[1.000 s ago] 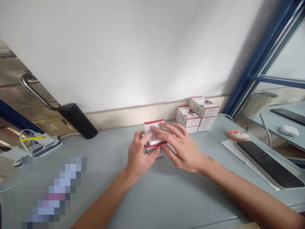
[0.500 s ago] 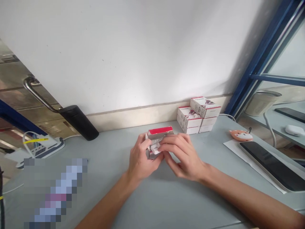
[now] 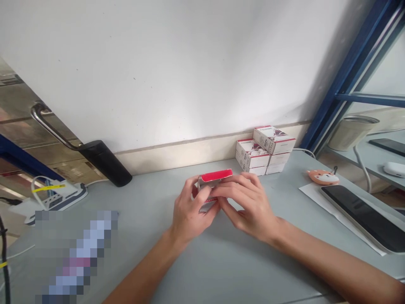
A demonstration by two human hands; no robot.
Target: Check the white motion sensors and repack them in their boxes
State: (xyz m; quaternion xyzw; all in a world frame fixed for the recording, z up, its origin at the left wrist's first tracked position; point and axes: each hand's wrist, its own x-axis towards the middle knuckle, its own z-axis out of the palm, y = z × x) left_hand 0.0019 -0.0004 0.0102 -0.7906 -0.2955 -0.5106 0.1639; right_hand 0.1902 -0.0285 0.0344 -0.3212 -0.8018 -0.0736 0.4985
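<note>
Both hands (image 3: 190, 213) clasp a box (image 3: 207, 207) — open side facing the camera, red flap (image 3: 217, 175) running lengthwise left to right.

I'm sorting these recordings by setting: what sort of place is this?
Probably a work desk, though whether in an office or a workshop is unclear. A grey tabletop stands against a white wall, with a power strip at left and stacked cartons at the back.
</note>
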